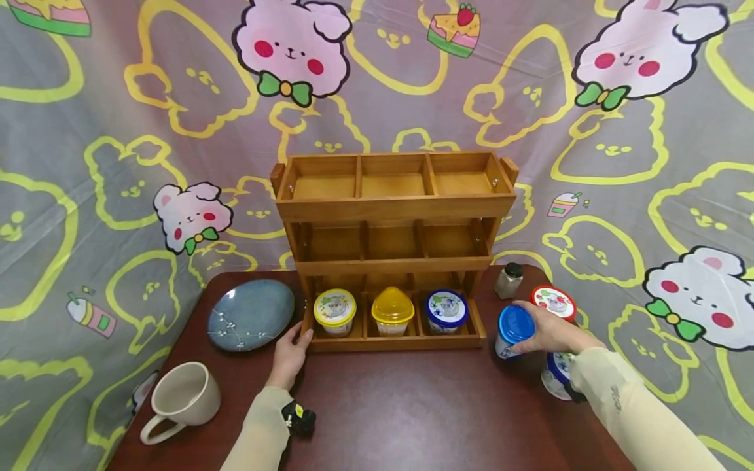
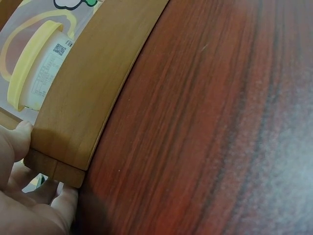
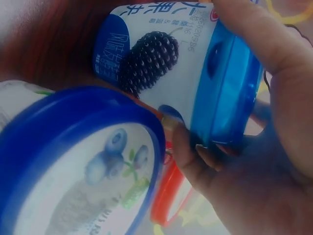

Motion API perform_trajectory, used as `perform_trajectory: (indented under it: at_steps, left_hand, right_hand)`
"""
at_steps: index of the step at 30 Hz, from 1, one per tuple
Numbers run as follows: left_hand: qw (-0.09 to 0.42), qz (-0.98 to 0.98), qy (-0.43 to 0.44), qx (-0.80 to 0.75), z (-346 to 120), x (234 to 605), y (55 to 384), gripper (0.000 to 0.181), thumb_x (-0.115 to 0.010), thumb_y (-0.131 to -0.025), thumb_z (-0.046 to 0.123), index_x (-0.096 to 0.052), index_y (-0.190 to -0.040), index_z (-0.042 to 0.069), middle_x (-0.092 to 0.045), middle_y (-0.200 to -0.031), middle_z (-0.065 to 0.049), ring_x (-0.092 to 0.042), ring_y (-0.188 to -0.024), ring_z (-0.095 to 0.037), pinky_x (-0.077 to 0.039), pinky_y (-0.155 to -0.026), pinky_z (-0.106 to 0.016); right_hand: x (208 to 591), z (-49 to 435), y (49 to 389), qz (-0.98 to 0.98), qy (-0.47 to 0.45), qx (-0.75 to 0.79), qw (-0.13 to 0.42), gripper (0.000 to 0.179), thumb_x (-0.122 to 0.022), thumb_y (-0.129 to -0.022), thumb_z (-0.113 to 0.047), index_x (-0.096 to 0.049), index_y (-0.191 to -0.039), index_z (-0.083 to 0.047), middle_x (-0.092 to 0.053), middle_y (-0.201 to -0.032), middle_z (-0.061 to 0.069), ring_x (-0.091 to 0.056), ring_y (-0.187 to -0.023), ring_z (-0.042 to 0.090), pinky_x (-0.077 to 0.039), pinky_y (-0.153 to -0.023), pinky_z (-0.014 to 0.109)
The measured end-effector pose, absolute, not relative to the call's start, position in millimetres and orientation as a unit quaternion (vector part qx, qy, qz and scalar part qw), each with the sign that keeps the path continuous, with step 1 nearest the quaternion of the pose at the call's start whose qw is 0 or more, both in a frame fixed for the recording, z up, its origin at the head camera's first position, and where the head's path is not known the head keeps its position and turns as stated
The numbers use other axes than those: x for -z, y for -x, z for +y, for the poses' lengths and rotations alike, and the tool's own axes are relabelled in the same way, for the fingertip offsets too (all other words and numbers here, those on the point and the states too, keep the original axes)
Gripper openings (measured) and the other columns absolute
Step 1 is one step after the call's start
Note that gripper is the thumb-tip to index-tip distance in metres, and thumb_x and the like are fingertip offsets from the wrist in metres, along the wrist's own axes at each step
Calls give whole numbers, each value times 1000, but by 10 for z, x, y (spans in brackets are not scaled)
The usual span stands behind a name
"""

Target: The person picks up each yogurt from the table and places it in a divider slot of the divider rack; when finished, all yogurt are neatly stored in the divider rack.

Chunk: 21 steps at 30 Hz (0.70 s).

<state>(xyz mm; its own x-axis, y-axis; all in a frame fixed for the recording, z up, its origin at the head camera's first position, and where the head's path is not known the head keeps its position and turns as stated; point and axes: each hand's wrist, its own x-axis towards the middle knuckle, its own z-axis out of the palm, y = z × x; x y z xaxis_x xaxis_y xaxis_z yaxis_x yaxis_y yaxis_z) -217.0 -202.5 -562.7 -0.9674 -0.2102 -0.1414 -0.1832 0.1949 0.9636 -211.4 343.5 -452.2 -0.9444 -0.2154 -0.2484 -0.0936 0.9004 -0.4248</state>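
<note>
My right hand (image 1: 552, 330) grips a yogurt cup (image 1: 514, 330) with a clear blue lid; the right wrist view shows a blackberry printed on its side. Close to that hand are a dark-blue-lidded cup (image 1: 556, 376) and a red-lidded cup (image 1: 554, 301). A three-tier wooden rack (image 1: 394, 208) stands at the back of the table. My left hand (image 1: 290, 356) pinches its lower left corner, thumb on the inner side. Its bottom tier holds a flat yellow-lidded cup (image 1: 335, 311), a domed yellow-lidded cup (image 1: 392, 311) and a blue-lidded cup (image 1: 446, 311), one per compartment.
Left of the rack lies a blue-grey plate (image 1: 252, 315), and a beige mug (image 1: 186, 395) stands nearer the front left. A small dark-capped jar (image 1: 509, 281) is right of the rack. Patterned cloth (image 1: 406, 118) hangs behind the dark red table (image 1: 400, 405).
</note>
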Motion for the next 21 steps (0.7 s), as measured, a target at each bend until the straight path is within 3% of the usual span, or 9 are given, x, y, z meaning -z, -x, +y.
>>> perform_trajectory:
  at_steps: [10, 21]
  left_hand:
    - [8, -772, -129, 623, -2028, 5636, 2177, 53, -56, -103, 18, -39, -148, -3, -46, -145, -26, -47, -128, -35, -40, -105, -48]
    - [-1, -773, -132, 621, -2033, 5628, 2172, 54, -56, -103, 21, -38, -150, -2, -44, -146, -25, -47, -129, -36, -39, -105, -49]
  right_hand:
    - [4446, 3479, 2074, 964, 95, 232, 85, 105, -88, -69, -48, -34, -146, 0, -50, -128, 28, -49, -112, 50, -53, -77, 61]
    - [3995, 3481, 1818, 965, 83, 246, 33, 104, -85, -74, -48, -31, -146, 3, -45, -132, 33, -47, -112, 55, -52, -77, 63]
